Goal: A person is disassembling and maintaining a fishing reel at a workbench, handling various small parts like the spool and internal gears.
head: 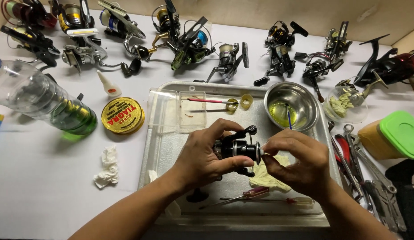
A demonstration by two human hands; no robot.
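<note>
While the left hand wraps around a black fishing reel body, fingers and thumb clamped on it, the right hand meets it from the other side, its fingertips pinched together on the small silvery end of the reel's front. The reel is held just above a metal tray, roughly over the tray's middle, with a yellowish cloth lying on the tray directly beneath the right hand. Near the tray's front edge lie two screwdrivers, one with a reddish clear handle and one with a yellowish clear handle. At the tray's back sit a clear plastic box with its lid open, two small yellowish rings, and a steel bowl holding greenish liquid and a blue-handled brush. Left of the tray, on the white table, are a round yellow tin, a crumpled tissue, a small glue bottle and a clear plastic bottle lying on its side with green liquid in it. Many fishing reels line the far edge of the table. Right of the tray are wrenches and pliers and a container with a green lid.
</note>
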